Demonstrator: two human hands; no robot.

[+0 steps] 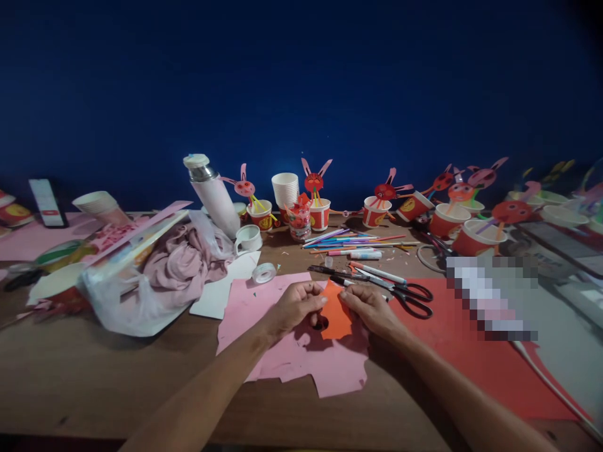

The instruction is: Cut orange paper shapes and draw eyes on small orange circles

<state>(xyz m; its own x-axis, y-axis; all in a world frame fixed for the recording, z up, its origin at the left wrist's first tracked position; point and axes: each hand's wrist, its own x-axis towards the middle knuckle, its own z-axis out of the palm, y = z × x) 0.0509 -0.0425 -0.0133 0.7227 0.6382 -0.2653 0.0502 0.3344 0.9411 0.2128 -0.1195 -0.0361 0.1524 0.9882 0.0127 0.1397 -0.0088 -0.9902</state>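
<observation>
Between my two hands is a small piece of orange paper [336,314] with an uneven edge. My left hand [298,307] pinches its left side, and a small dark round thing that I cannot make out shows under those fingers. My right hand [374,309] grips the upper right edge between thumb and fingers. Both hands hover over a cut sheet of pink paper [334,380] on the table. Black-handled scissors [414,300] lie just beyond my right hand, beside several markers [377,271]. A roll of tape [264,273] sits past my left hand.
Red paper cups [320,216] with paper rabbit faces line the back. A pink-white thermos [214,198] leans by a white mug [248,239]. A plastic bag with cloth [183,257] lies left, red paper [452,370] right, with a cable [549,382] across it.
</observation>
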